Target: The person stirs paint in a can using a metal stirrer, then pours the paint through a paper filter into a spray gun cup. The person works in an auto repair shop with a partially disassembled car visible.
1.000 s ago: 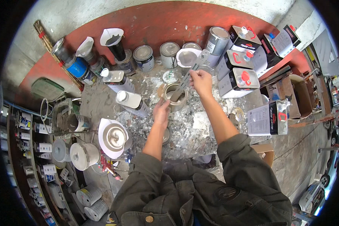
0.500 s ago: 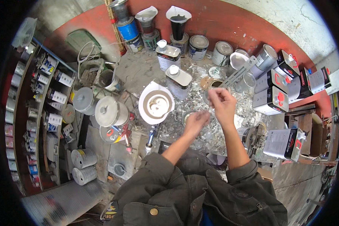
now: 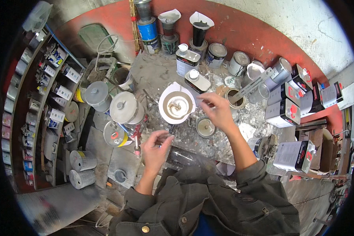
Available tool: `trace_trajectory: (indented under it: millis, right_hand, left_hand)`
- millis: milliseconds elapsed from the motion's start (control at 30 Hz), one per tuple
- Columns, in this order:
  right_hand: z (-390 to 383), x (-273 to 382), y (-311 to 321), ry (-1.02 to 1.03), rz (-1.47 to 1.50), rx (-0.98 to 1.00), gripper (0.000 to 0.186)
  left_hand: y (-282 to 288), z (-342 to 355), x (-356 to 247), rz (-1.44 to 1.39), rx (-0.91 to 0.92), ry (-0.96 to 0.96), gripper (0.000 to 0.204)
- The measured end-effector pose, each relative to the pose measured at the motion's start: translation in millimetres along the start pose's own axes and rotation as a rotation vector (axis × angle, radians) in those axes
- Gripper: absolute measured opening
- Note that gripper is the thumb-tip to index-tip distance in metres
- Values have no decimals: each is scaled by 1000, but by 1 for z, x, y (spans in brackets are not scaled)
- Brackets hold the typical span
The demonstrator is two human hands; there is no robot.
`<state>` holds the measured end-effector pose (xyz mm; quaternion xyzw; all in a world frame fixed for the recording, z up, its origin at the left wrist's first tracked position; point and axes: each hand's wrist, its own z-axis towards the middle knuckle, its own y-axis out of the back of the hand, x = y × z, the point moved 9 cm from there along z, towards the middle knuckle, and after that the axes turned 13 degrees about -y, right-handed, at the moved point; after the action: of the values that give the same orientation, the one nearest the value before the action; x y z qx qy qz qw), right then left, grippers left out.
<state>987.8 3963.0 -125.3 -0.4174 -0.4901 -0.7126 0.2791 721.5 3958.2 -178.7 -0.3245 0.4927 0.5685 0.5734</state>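
Note:
My right hand point(image 3: 218, 112) reaches left toward a white paper strainer point(image 3: 161, 108), its fingers loosely bent and apart, close to the strainer's right rim. I cannot tell whether they touch it. Pale liquid shows inside the strainer's ring. My left hand point(image 3: 155, 151) hovers below and left of the strainer, fingers curled but apart, with nothing seen in it. Just left of that hand is a red-and-silver spray gun point(image 3: 137, 141). Between the hands stands an open can point(image 3: 205, 128) of pale liquid. Behind my right hand a perforated metal mixing stick point(image 3: 255, 84) leans over an open tin point(image 3: 235, 98).
Two metal solvent cans point(image 3: 198, 81) stand behind the strainer. Lidded white buckets point(image 3: 124, 108) are at left, beside shelves point(image 3: 47, 118) of small cans. Paint tins point(image 3: 216, 55) line the red wall. Several rectangular cans point(image 3: 282, 113) crowd the right side of the paint-spattered bench.
My hands have parted: the left moved left and down toward the spray gun, the right moved left toward the strainer. The whole view has shifted slightly, and the open can now shows fully.

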Motion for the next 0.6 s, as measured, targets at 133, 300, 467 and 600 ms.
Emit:
trace_trajectory:
  millis: [133, 300, 467, 600]
  right_hand:
    - [33, 22, 5, 253, -112, 3, 19]
    - [57, 28, -15, 341, -252, 172, 21]
    - [74, 32, -42, 382, -266, 324, 23]
    - [84, 33, -54, 455, -329, 371, 21]
  left_hand:
    - [-1, 21, -33, 182, 57, -214, 30]
    - [-10, 30, -47, 258, 87, -410, 31]
    - [-14, 35, -53, 320, 101, -556, 30]
    - [-15, 35, -56, 373, 89, -588, 25]
